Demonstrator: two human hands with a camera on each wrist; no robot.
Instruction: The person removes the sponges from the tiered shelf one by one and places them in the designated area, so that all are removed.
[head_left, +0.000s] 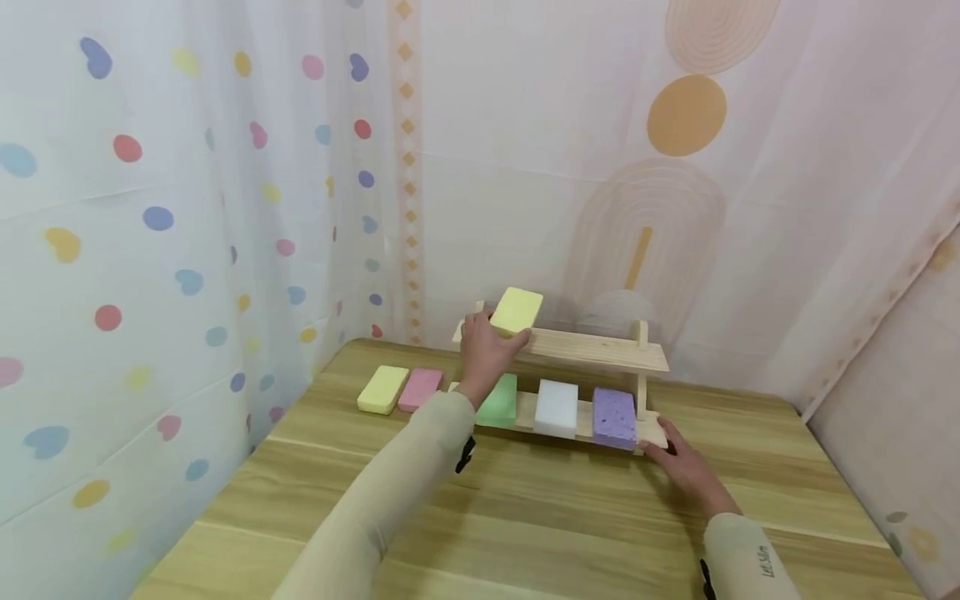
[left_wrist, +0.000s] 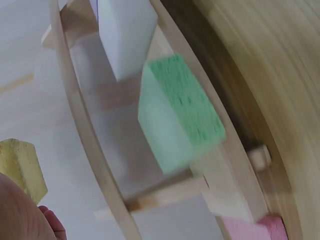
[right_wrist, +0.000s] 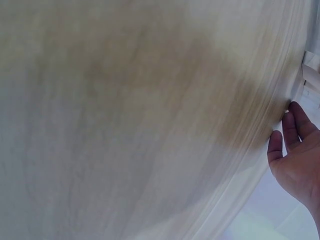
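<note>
My left hand (head_left: 486,350) pinches a yellow sponge (head_left: 517,310) by its lower left side, over the left end of the upper board of a small wooden two-tier shelf (head_left: 600,348). In the left wrist view this yellow sponge (left_wrist: 25,167) shows partly behind the hand. On the lower board a green sponge (head_left: 500,402), a white sponge (head_left: 557,408) and a purple sponge (head_left: 614,418) stand in a row, apart from one another. My right hand (head_left: 686,467) grips the right end of the lower board, thumb at the front, fingers behind.
Left of the shelf, another yellow sponge (head_left: 382,389) and a pink sponge (head_left: 421,389) lie side by side on the wood-grain table (head_left: 525,517). A patterned curtain (head_left: 510,208) hangs close behind the shelf; a dotted curtain (head_left: 165,275) borders the table's left side.
</note>
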